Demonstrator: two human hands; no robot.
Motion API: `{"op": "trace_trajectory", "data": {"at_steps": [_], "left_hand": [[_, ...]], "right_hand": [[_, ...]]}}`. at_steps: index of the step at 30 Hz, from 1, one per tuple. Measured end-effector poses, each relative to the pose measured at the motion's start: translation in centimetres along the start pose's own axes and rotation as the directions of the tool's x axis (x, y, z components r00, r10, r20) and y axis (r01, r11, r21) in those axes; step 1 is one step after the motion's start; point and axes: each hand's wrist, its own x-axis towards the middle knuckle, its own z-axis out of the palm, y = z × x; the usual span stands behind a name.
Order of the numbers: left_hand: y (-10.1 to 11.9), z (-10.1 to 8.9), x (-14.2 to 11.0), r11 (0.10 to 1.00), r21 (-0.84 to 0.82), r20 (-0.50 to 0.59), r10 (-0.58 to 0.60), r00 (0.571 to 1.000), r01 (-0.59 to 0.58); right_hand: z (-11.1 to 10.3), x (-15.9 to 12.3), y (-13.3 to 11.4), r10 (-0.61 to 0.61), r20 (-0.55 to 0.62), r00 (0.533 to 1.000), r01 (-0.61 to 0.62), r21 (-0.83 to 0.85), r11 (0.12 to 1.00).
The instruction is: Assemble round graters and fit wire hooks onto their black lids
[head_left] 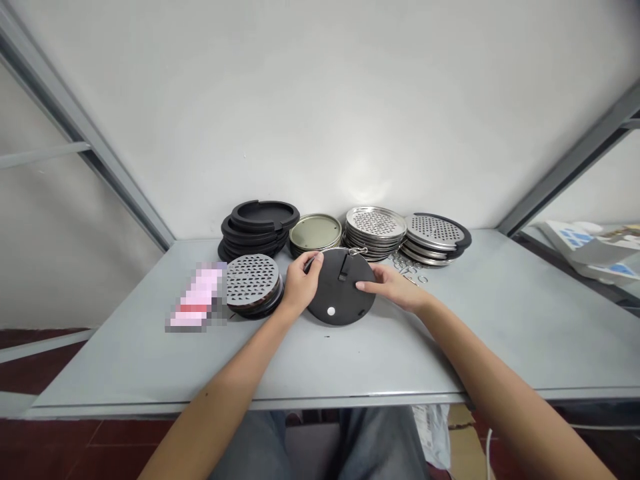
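A round black disc [336, 291] with a slotted tab and a white dot near its lower edge is held tilted above the table between my hands. My left hand [303, 283] grips its upper left rim, thumb on the face. On the right rim, my right hand [393, 287] has its thumb across the face and its other fingers behind. A small metal clasp [357, 251] sits at the disc's top edge. Left of the disc stands a stack of round perforated grater discs [253, 280] with dark ones beneath.
Along the wall stand black round holders [265, 215], greenish metal lids [316, 231], a stack of silver perforated discs [376, 223] and perforated discs with a black rim [435, 230]. Small metal rings [423, 279] lie scattered on the grey table [370, 373]. A pixelated pink item [197, 297] lies left.
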Motion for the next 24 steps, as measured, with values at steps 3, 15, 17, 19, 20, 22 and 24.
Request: {"op": "trace_trajectory", "data": {"at_steps": [3,15,17,19,20,22,24], "left_hand": [[0.3,-0.1,-0.1,0.997,-0.067,-0.002,0.032,0.999,-0.032],[-0.9,0.1,-0.2,0.967,-0.238,0.151,-0.052,0.987,0.087],[-1.2,0.5,-0.7,0.991,-0.128,0.163,-0.008,0.987,0.03],[-1.4,0.7,-1.2,0.999,-0.028,0.203,0.04,0.978,-0.035],[-1.4,0.8,-1.4,0.998,0.015,0.227,0.058,0.972,-0.063],[-1.4,0.9,-1.7,0.991,0.083,0.275,0.083,0.958,-0.11],[-1.2,0.9,-1.8,0.98,0.13,0.312,0.101,0.945,-0.148]], "right_hand": [[0.0,0.0,0.1,-0.002,-0.037,0.999,0.003,0.025,1.0],[-1.5,-3.1,-2.6,-0.592,-0.57,0.57,0.587,-0.221,0.779],[-2.0,-4.5,-3.9,-0.753,-0.541,0.374,0.557,-0.518,0.649],[-3.0,-5.8,-4.8,-0.899,-0.401,0.178,0.372,-0.818,0.439],[-3.8,-6.2,-5.1,-0.94,-0.297,0.166,0.258,-0.907,0.332],[-5.8,-6.6,-5.0,-0.978,-0.085,0.19,0.07,-0.992,0.1],[-8.1,-6.6,-4.1,-0.979,-0.041,0.201,-0.084,-0.996,0.025]]}}
